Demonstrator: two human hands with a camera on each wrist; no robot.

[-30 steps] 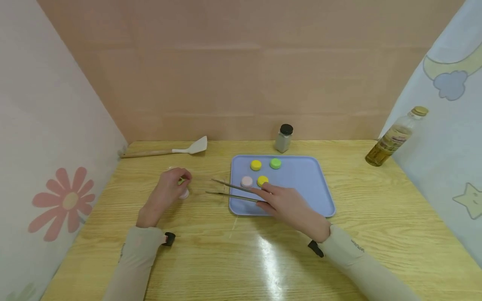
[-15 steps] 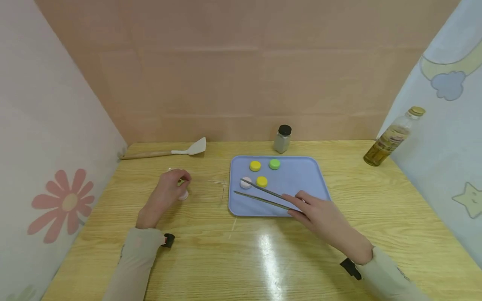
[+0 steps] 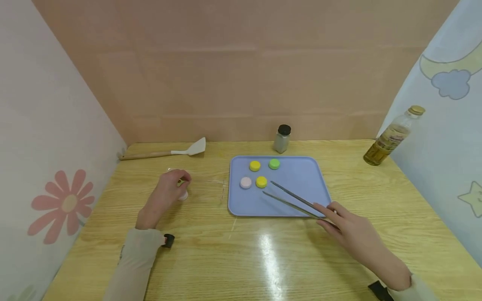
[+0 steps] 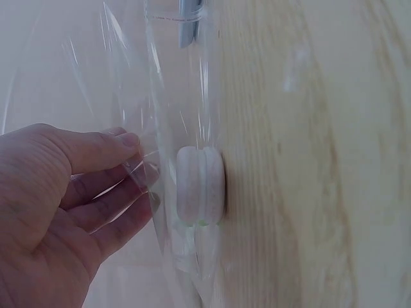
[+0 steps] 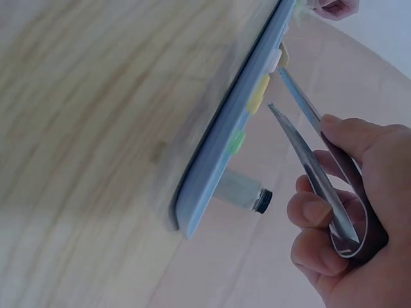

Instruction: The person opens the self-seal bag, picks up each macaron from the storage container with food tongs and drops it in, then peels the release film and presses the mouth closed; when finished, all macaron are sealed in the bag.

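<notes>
Over the near right part of the blue tray (image 3: pixel 301 175), I have metal tongs (image 5: pixel 309 163) gripped in the right hand (image 3: pixel 355 232), thumb and fingers curled round them, prongs spread. Tips sit just right of the front yellow macaron (image 3: pixel 261 182), small gap. Tray is on the desk (image 3: pixel 211 242) and carries four: that one beside a pale pink macaron (image 3: pixel 246 182), plus a rear yellow macaron (image 3: pixel 255 166) and a green macaron (image 3: pixel 274 164) behind. Of the hands, left hand (image 3: pixel 167 188) is left of the tray, pinching clear plastic film (image 4: pixel 180 83) between thumb and fingertips. Pale macaron (image 4: pixel 200 186) sits just beside those fingertips, apart, bit of green at its edge; can't tell if it's inside the film or behind. Also on my feed: spatula (image 3: pixel 196 147) back left, dark-lidded jar (image 3: pixel 281 142) behind the tray, bottle of amber liquid (image 3: pixel 389 140) back right.
</notes>
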